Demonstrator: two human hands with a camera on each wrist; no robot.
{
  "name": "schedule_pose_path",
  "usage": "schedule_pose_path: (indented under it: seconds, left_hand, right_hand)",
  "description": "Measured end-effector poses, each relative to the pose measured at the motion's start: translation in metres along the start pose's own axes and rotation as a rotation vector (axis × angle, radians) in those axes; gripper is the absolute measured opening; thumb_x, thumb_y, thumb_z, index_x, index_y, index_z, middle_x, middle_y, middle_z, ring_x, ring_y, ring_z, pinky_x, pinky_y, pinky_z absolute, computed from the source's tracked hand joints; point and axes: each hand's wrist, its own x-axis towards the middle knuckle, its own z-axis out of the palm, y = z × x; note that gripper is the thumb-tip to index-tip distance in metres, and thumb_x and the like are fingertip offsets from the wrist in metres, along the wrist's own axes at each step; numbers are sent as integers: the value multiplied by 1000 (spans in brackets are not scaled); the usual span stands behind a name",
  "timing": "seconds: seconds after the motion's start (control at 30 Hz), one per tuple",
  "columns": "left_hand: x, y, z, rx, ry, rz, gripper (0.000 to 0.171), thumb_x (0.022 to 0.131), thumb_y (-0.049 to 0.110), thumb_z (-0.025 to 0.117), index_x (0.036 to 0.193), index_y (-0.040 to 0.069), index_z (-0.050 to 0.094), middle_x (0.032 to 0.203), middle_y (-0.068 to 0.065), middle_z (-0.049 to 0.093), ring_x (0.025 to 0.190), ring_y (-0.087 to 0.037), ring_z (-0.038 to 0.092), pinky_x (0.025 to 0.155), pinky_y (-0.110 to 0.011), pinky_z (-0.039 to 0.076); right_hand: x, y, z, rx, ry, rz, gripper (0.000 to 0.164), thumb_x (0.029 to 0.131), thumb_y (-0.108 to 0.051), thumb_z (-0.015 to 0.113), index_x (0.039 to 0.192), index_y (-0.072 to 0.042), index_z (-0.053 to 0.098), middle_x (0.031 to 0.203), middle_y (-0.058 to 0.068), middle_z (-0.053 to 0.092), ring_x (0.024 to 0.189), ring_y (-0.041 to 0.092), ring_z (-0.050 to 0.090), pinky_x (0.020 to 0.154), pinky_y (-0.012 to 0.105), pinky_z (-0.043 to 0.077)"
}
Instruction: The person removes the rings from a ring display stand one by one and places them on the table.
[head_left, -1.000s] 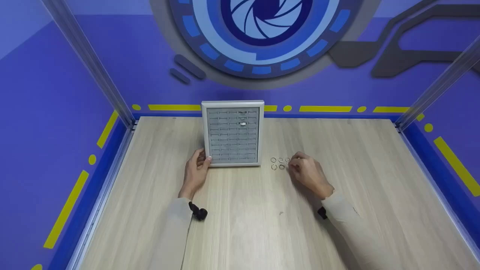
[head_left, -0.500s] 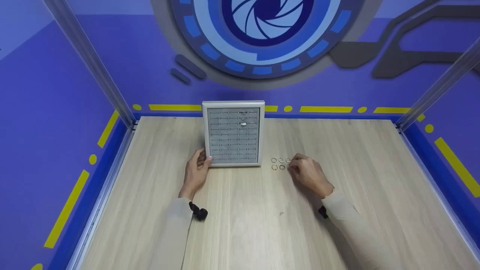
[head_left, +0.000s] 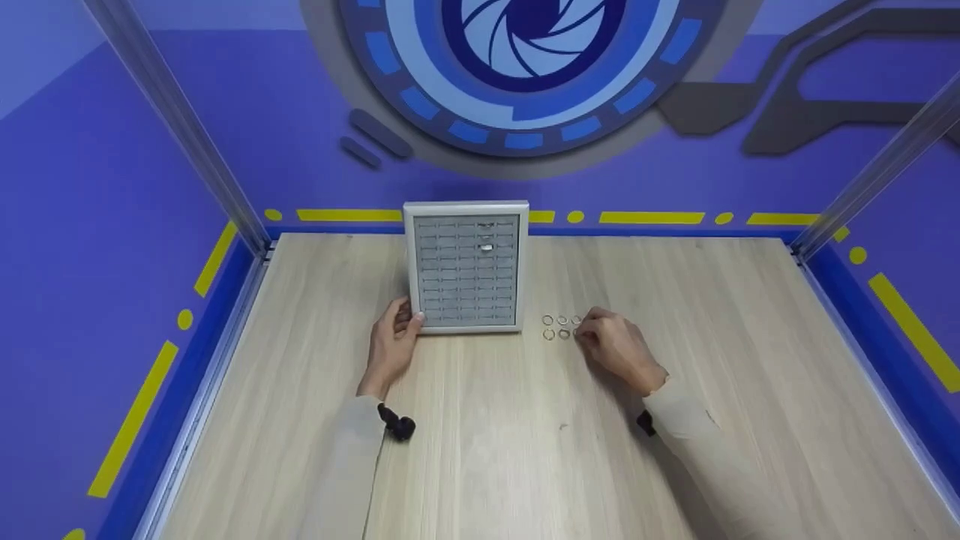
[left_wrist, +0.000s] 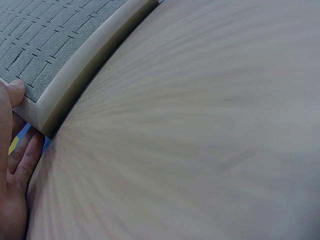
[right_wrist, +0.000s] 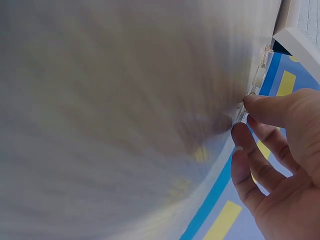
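Observation:
A ring display board (head_left: 466, 292) with a silver-white frame and grey slotted padding stands tilted up on the table. A few rings (head_left: 487, 247) sit in its upper slots. My left hand (head_left: 392, 343) grips its lower left corner, thumb on the front of the frame and fingers behind, as the left wrist view also shows. Several silver rings (head_left: 549, 334) lie in two rows to the right of the board. At the right end of these rows is my right hand (head_left: 616, 346). In the right wrist view its thumb and index finger pinch a ring (right_wrist: 242, 115) at the tabletop.
The wood-grain table (head_left: 495, 450) is bordered by blue-purple walls with yellow marks at the back and sides. Metal posts (head_left: 187, 127) rise at the far corners. Black wrist cameras (head_left: 397, 424) sit at the cuffs of the beige sleeves.
My right hand has shifted very slightly at the right end of the ring rows. The left hand and the display board have stayed in place.

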Motion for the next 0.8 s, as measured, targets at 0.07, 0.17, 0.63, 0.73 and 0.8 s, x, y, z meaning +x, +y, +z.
schedule_pose_path:
  seconds: [0.07, 0.17, 0.63, 0.73, 0.8]
  left_hand:
    - [0, 0, 0, 2, 1, 0, 45, 110, 32, 63, 150, 14, 56, 139, -10, 65, 125, -25, 66, 109, -44, 56]
    - [0, 1, 0, -3, 2, 0, 44, 110, 31, 64, 150, 14, 56, 137, -9, 66, 124, -24, 66, 109, -44, 56]
    - [1, -1, 0, 5, 8, -14, 44, 110, 32, 63, 149, 16, 56, 137, -7, 65, 125, -24, 65, 110, -44, 56]
    - [2, -1, 1, 7, 8, -8, 44, 110, 31, 63, 150, 15, 56, 138, -8, 65, 125, -25, 65, 110, -45, 56]
    - [2, -1, 0, 8, 8, -7, 43, 110, 30, 63, 150, 14, 56, 138, -9, 65, 125, -25, 65, 110, -45, 56]
  right_hand:
    - [0, 0, 0, 0, -2, 0, 14, 94, 4, 76, 91, -7, 85, 95, 7, 74, 88, 26, 75, 74, 42, 66]
    - [0, -1, -1, 1, -9, 5, 13, 94, 3, 76, 92, -6, 85, 96, 8, 75, 88, 27, 75, 74, 42, 66]
    - [2, 0, -2, 8, -26, 4, 10, 94, 1, 78, 94, -6, 85, 97, 9, 75, 88, 26, 75, 75, 42, 66]
    - [2, 0, -3, 17, -30, 7, 10, 93, 1, 79, 94, -7, 85, 96, 8, 75, 88, 26, 75, 75, 42, 66]
    - [3, 0, -4, 24, -25, 5, 9, 93, 1, 80, 93, -7, 85, 96, 7, 74, 87, 25, 74, 74, 41, 66]
